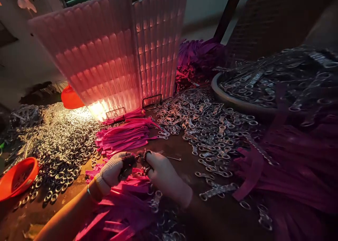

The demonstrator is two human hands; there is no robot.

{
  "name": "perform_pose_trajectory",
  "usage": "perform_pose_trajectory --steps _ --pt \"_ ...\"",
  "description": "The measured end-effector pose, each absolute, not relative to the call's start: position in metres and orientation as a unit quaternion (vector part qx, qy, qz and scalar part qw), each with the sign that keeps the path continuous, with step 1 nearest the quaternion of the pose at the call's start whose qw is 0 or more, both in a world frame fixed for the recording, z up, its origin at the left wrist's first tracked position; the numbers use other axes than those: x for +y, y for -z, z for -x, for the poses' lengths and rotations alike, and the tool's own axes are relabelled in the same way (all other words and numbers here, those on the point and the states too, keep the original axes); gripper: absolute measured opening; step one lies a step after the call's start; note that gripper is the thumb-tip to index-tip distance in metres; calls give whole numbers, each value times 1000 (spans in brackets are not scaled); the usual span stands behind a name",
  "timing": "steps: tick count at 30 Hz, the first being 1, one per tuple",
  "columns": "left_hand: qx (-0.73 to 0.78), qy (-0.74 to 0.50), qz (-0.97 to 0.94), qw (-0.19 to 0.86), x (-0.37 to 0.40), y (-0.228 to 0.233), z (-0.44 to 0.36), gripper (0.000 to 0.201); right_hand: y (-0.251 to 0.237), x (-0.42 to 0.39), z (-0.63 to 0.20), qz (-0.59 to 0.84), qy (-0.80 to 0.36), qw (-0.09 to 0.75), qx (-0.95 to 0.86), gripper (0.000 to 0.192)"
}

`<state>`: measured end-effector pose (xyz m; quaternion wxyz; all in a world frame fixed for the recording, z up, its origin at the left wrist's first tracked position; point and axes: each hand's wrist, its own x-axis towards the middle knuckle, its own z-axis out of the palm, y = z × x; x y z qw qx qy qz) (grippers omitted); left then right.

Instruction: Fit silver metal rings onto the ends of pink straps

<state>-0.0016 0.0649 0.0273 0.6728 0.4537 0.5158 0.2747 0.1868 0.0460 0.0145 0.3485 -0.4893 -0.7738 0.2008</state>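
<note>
Dim, reddish light falls on a dark brown table [185,153] crowded with metal and pink stock. At its near centre both gloved hands meet, fingertips together over a small dark piece [141,157] that looks like a ring fitting; it is too blurred to name for sure. The left hand [113,170] curls its fingers nearly closed against that piece, and the right hand [163,176] pinches it from the other side, thumb and forefinger tight.

Under the wrists, at 6 o'clock, lies a loose heap of pink straps [124,213] mixed with a few rings. At 12 o'clock from the hands sits a neater bundle [124,135] of the same straps. Behind it stands a tall ribbed translucent panel [111,54], glowing pink-white at its foot.

At 9 o'clock a wide spread of metal rings [60,142] covers the table, with an orange bowl [17,177] at the left edge and another orange object [70,98] further back. At 2 o'clock a second spread of buckles [211,125] runs up to a round tray [227,98] piled with more metal. At 3 o'clock purple-pink straps [290,170] drape over the right side.
</note>
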Motion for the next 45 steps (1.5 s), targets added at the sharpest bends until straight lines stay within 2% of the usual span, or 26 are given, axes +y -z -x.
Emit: perform_pose_trajectory --steps 3,7,10,13,15,19,22,26,31,35,42,45 --pt "509 -322 -420 679 43 -27 3 36 -17 37 -176 502 -150 293 -800 15" --pt "511 -306 -463 656 29 -31 2 38 -19 27 -173 497 -84 255 -825 17" --pt "529 -306 -596 521 23 -31 3 34 -15 23 -173 483 -26 230 -845 22" --pt "513 -298 -705 389 22 -24 5 22 -9 22 -170 479 -9 209 -853 22" --pt "494 -281 -706 423 25 -17 9 19 -9 22 -168 485 -21 192 -853 22" --pt "510 -306 -598 538 30 -11 16 31 -23 28 -164 499 -64 151 -851 26" --pt "538 -339 -579 511 28 -13 19 35 -33 32 -164 478 -92 109 -867 25" --pt "542 -332 -643 427 18 -10 20 29 -30 31 -164 464 -112 89 -874 20" --pt "543 -314 -661 412 13 -2 22 20 -23 24 -164 432 -125 40 -892 19" --pt "532 -311 -692 376 14 -10 20 20 -18 25 -167 428 -119 86 -892 18" --pt "563 -386 -672 286 7 -27 12 13 1 26 -163 442 -107 282 -845 17" --pt "573 -397 -651 300 2 -22 7 13 1 25 -163 440 -80 273 -852 22"
